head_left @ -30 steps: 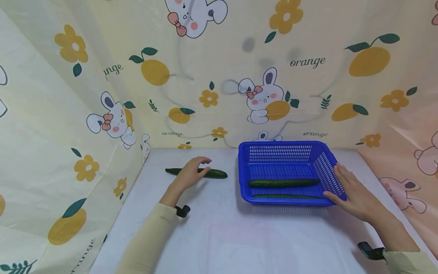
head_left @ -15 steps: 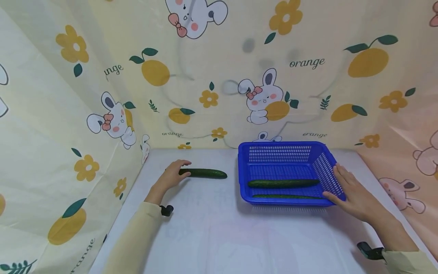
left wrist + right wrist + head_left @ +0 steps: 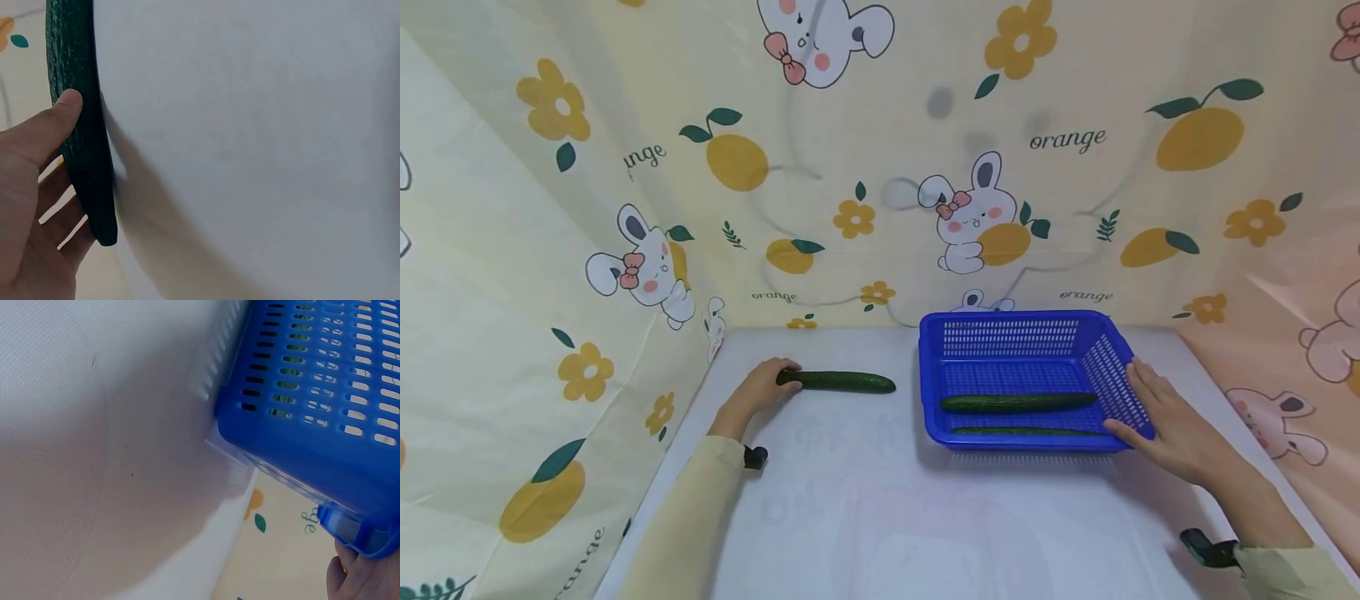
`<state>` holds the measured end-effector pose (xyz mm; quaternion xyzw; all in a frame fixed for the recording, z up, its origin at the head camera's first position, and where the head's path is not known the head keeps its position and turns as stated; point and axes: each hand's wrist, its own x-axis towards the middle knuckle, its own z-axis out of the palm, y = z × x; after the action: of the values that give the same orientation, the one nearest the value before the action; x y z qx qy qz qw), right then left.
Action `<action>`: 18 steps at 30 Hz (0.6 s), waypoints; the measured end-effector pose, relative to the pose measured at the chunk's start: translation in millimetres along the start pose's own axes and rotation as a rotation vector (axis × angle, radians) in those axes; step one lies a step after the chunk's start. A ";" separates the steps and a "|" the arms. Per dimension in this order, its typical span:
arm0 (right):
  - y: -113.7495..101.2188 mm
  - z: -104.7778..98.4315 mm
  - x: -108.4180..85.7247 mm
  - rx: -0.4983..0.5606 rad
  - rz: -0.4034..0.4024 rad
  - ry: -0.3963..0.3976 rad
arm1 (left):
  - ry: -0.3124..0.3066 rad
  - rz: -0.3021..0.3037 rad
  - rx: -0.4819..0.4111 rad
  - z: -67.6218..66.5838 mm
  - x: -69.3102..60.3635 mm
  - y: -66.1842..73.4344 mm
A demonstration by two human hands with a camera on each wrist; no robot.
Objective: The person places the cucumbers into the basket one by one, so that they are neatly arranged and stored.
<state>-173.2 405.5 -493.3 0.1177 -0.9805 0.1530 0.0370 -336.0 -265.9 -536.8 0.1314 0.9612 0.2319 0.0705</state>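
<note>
A dark green cucumber (image 3: 850, 382) lies on the table left of the basket. My left hand (image 3: 757, 392) pinches its left end; in the left wrist view the thumb (image 3: 70, 100) presses on the near side of the cucumber (image 3: 78, 134), with the other fingers behind it. Against the right side of the blue plastic basket (image 3: 929, 367) rests my right hand (image 3: 1183, 435), its fingers straight along the rim and the thumb at the front corner. Only a little of this hand (image 3: 365, 575) shows in the right wrist view, below the rim.
Inside the basket lies one cucumber (image 3: 1018, 403), and a second green one (image 3: 1026, 431) is mostly hidden by the front wall. A patterned curtain (image 3: 865, 125) stands behind and along both sides of the white table (image 3: 880, 517).
My left hand has moved left along the cucumber to its left end, its fingers closing round it. The right hand keeps its place on the basket.
</note>
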 end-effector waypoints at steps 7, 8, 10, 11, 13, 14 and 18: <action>-2.6 -2.1 1.1 0.005 0.005 -0.009 | -0.007 0.029 0.029 -2.5 -3.5 -7.8; -2.8 -2.2 1.2 0.007 0.006 -0.013 | -0.008 0.040 0.027 -3.2 -4.9 -9.4; -3.0 -2.0 1.3 0.009 0.005 -0.015 | -0.011 0.062 0.015 -4.9 -8.4 -12.5; -3.0 -1.9 1.2 0.009 0.005 -0.016 | -0.014 0.073 0.005 -6.2 -10.7 -13.6; -2.9 -1.5 1.0 0.010 0.004 -0.015 | -0.018 0.103 -0.008 -9.7 -15.5 -14.5; -2.7 -1.4 0.8 0.010 0.005 -0.015 | -0.016 0.113 -0.014 -12.0 -17.7 -13.9; -1.4 -0.4 -0.1 0.005 0.005 -0.004 | -0.001 0.144 -0.003 -23.5 -26.6 -5.1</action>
<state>-172.8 404.4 -492.6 0.1157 -0.9805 0.1551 0.0345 -316.3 -287.9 -516.5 0.2000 0.9489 0.2379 0.0544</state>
